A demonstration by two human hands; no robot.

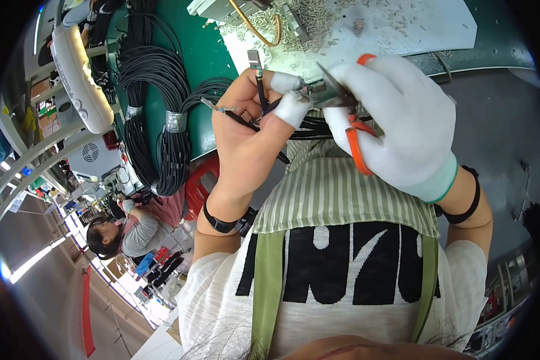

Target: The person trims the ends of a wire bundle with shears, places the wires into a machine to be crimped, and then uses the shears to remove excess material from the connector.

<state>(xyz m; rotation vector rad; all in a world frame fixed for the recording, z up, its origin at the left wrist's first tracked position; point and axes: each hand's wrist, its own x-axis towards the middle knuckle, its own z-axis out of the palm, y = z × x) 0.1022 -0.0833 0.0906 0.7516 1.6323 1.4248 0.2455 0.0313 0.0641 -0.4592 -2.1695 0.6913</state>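
Observation:
My left hand (240, 141), bare but for white covers on the thumb and forefinger, is closed on a black cable (261, 93). Thumb and forefinger pinch a small metal connector (315, 89) at their tips. Another metal-ended cable tip (254, 59) stands up behind the fingers, and a stripped cable end (215, 106) sticks out over the palm. In a white glove, my right hand (408, 120) grips orange-handled scissors (357, 147). Their blades are apart, close beside the connector; whether they touch it I cannot tell.
Thick bundles of black cable (153, 75) lie on the green tabletop (213, 57) to the left. Small metal scraps litter a white sheet (429, 24) at the back, near a metal fixture with a brown tube (277, 33). A lamp (81, 78), red stool (198, 186) and seated co-worker (144, 231) are further left.

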